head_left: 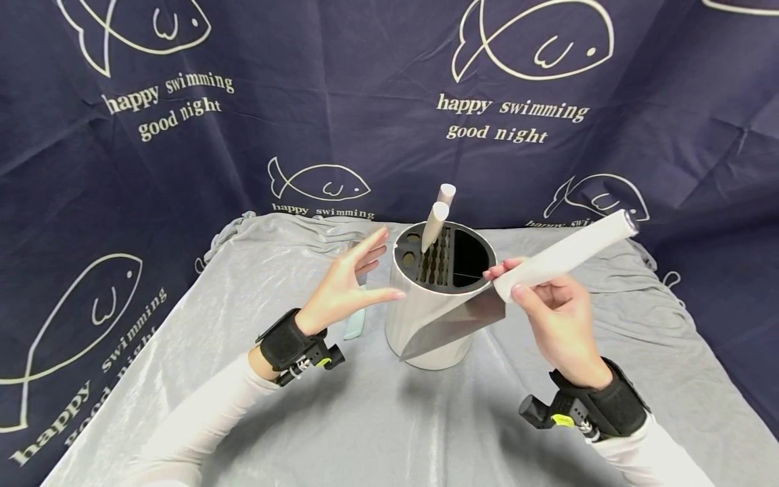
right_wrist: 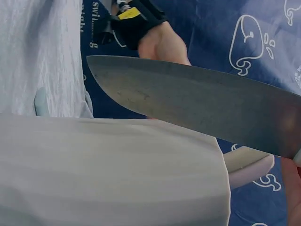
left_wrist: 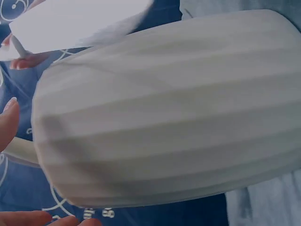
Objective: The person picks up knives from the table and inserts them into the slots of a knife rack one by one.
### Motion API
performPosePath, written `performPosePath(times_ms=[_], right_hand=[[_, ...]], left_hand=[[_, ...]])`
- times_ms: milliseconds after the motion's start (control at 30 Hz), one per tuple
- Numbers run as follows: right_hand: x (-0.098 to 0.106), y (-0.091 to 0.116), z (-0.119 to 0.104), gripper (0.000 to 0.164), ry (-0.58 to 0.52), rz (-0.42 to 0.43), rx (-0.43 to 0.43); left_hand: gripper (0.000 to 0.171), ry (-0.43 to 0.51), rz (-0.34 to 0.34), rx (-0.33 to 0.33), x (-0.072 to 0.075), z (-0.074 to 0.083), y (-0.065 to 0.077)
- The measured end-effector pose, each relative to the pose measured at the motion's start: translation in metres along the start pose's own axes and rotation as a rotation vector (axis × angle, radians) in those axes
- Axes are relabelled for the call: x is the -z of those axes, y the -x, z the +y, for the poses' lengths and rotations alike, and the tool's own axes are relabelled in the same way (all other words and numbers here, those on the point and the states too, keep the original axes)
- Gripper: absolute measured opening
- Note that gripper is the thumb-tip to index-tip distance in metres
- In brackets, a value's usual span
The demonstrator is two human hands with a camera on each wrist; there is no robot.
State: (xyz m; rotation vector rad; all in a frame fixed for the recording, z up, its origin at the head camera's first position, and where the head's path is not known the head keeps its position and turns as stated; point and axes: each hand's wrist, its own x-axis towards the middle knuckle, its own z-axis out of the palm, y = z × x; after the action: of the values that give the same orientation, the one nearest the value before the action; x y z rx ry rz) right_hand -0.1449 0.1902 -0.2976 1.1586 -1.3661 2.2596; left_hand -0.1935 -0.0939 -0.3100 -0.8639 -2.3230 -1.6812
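My right hand (head_left: 562, 318) grips the white handle of a kitchen knife (head_left: 572, 253). Its broad grey blade (right_wrist: 197, 96) slants down to the left, in front of the ribbed white knife block (head_left: 404, 304); the tip is free of the slots. My left hand (head_left: 347, 284) is held at the block's left side, thumb and fingers spread, with nothing in them. Two white-handled utensils (head_left: 435, 223) stand in the block's slotted black top. In the left wrist view the block's wall (left_wrist: 164, 117) fills most of the picture.
A pale green flat object (head_left: 355, 325) lies on the grey cloth (head_left: 365, 419) left of the block, partly hidden by my left hand. A dark blue fish-print curtain (head_left: 389, 101) hangs behind and along both sides.
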Motion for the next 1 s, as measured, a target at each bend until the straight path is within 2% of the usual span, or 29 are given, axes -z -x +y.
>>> performPosePath(times_ms=[300,600,1000], right_hand=[[0.011,0.000,-0.003,0.030,-0.134,0.020,0.019],[0.021,-0.003,-0.007,0.029,-0.268,0.066,0.053],[0.034,-0.011,-0.017,0.029,-0.356,0.117,0.065]], left_hand=[[0.094,0.051,-0.025,0.054,-0.012,-0.016,0.000],[0.095,0.077,-0.022,0.116,-0.018,-0.025,-0.001],[0.092,0.125,-0.011,0.102,-0.022,-0.028,-0.002]])
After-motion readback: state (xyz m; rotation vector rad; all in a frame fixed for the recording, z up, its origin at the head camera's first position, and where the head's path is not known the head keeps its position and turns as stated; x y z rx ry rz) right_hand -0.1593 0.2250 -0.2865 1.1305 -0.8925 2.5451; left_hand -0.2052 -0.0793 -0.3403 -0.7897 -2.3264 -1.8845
